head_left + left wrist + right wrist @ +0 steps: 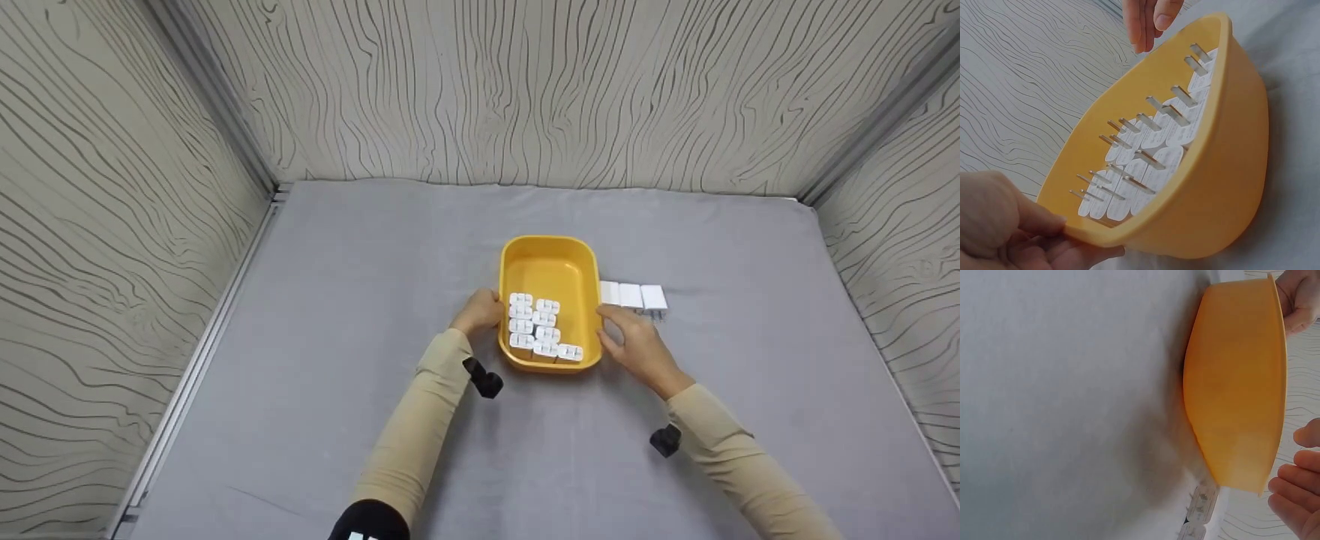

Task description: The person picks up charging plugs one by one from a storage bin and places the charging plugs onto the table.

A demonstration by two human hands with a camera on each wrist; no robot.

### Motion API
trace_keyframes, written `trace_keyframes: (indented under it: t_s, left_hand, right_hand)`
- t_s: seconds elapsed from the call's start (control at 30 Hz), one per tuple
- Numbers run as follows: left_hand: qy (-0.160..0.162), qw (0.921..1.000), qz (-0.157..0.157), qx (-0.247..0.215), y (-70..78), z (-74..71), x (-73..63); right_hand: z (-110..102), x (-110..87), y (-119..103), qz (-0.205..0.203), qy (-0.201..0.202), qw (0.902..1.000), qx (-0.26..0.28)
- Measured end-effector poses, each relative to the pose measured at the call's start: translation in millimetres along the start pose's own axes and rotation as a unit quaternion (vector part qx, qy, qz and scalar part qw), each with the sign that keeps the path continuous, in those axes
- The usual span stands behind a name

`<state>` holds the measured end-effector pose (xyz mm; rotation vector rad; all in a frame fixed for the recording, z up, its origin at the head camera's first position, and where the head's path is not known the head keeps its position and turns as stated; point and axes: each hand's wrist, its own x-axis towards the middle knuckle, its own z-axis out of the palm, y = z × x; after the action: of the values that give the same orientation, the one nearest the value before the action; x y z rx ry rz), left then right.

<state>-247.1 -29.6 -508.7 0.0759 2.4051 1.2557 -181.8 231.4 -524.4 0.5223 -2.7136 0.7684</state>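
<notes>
A yellow plastic tub [550, 367] stands on the grey cloth, with white power adapters [546, 334] packed in its near and left part. Their flat metal prongs [1176, 115] point up. My left hand [480, 313] pinches the tub's left rim, thumb [1039, 218] on top and fingers below. At the tub's right side is my right hand [641, 349], its fingers [1292, 495] extended near the rim and holding nothing; whether they touch it I cannot tell. Several more white adapters [631, 295] lie in a row just right of the tub, one partly hidden behind its wall.
A grey cloth [360, 285] covers the table. Wood-grain panels [480, 90] rise at the back and both sides, and a metal rail [202, 352] runs along the left edge. Black wrist cameras [484, 379] hang by both forearms.
</notes>
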Motion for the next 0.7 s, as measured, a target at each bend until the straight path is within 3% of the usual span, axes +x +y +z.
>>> trace_keyframes:
  t_s: [0.37,0.7]
  left_hand:
    - [0.004,0.9999,0.009,0.007,0.7,-0.7,-1.2]
    - [0.006,1.0000,-0.002,0.007,1.1,0.3,0.7]
  right_hand:
    - [4,-2.1,-15,0.001,-0.022,0.9996,0.016]
    - [9,-2.0,-21,-0.010,-0.047,0.9977,0.048]
